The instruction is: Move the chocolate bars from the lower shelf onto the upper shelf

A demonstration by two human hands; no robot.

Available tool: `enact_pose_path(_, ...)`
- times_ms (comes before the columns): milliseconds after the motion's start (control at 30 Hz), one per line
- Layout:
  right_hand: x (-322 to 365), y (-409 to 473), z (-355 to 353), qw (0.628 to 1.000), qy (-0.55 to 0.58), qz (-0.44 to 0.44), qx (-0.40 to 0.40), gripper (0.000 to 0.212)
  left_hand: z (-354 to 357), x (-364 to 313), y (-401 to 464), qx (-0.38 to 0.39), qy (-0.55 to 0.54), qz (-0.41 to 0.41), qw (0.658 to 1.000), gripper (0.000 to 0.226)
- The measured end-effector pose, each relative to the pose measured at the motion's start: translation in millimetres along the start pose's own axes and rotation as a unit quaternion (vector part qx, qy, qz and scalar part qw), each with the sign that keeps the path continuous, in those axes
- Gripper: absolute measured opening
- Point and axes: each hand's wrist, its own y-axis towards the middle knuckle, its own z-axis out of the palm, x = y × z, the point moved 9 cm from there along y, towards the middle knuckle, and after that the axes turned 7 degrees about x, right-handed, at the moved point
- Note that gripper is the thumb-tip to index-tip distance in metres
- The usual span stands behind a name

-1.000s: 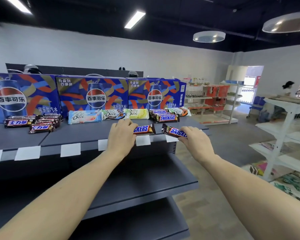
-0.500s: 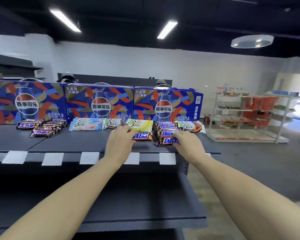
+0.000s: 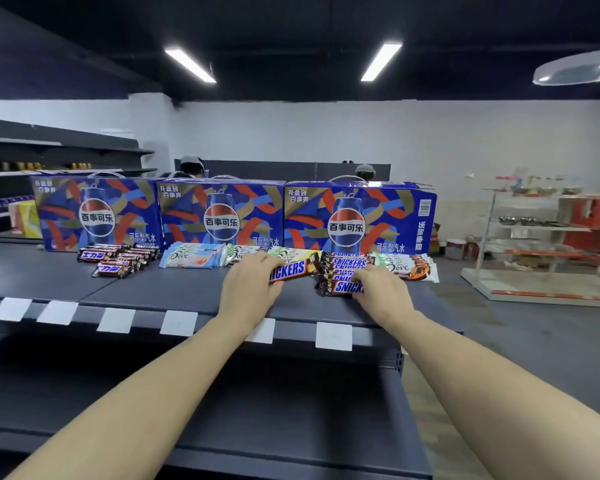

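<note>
Both hands have slid further onto the upper shelf (image 3: 174, 289): left hand (image 3: 248, 289) grips one Snickers bar (image 3: 291, 270); right hand (image 3: 383, 289) holds another bar (image 3: 343, 287) against the Snickers pile (image 3: 347, 265), mid-frame.

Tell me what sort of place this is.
Probably a shop, or a mock one: dark retail shelving with blank price tags along the upper shelf edge, Pepsi gift boxes lined up behind chocolate bars, more stocked racks beyond.

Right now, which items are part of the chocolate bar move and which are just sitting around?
In the job:
left hand with its Snickers bar
right hand with its Snickers bar
Snickers stack
upper shelf
lower shelf

Just there:
Pepsi boxes
Dove bars
</note>
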Motion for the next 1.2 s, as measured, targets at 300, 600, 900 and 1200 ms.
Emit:
enact_pose_path(300, -3.1, 8.1, 3.1, 1.000, 0.004, -0.005, -0.006, 0.030, 1.7, -5.6, 7.8, -0.006, -0.033, 0.004, 0.999, 0.031)
enact_pose_path(600, -9.0, 0.6, -5.0, 0.999, 0.027, -0.012, -0.029, 0.046, 17.5, -11.4, 10.5, 0.028, -0.024, 0.032, 0.999, 0.031)
enact_pose_path(900, -24.0, -17.6, -16.3, 0.998, 0.026, 0.007, -0.058, 0.032, 24.5, -25.7, 16.5, 0.057, -0.218, 0.035, 0.974, 0.060)
enact_pose_path(1200, -44.8, -32.7, -17.8, 0.998, 0.014, 0.026, -0.059, 0.028, 46.6, -55.7, 12.6, 0.075, -0.252, 0.061, 0.963, 0.065)
